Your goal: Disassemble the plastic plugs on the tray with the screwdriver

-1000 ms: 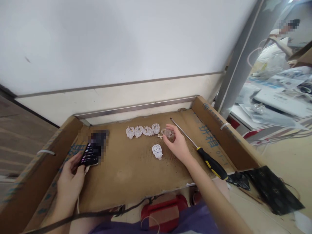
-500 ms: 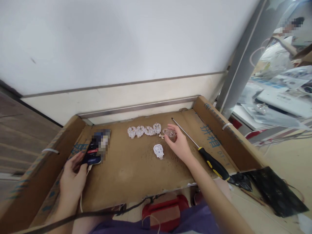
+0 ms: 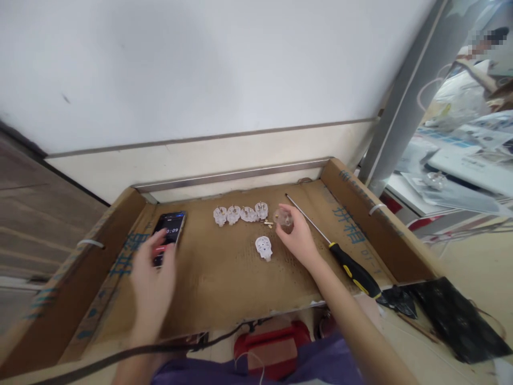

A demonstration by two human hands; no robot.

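Observation:
My left hand (image 3: 154, 278), a little blurred, hovers over the lower part of a phone (image 3: 171, 220), thumb and forefinger apart, holding nothing. Red shows on the phone's screen between those fingers. My right hand (image 3: 298, 238) has thumb and fingers round a clear plastic plug part (image 3: 284, 216) at the cardboard surface. Small metal pieces (image 3: 268, 223) lie just left of it. A white plug part (image 3: 263, 248) rests nearer to me. Left of the right hand stands a row of several clear plug pieces with metal pins (image 3: 233, 214).
A screwdriver (image 3: 352, 270) with a black and yellow handle lies right of my right hand, its tip pointing away. Cardboard walls (image 3: 368, 219) edge the work surface (image 3: 208, 267). A black cable (image 3: 160, 351) crosses the front edge. Bags and papers lie at far right.
My left hand has moved right from the phone's lower corner to over its screen. My right hand stays round the clear plug part. The view has shifted slightly.

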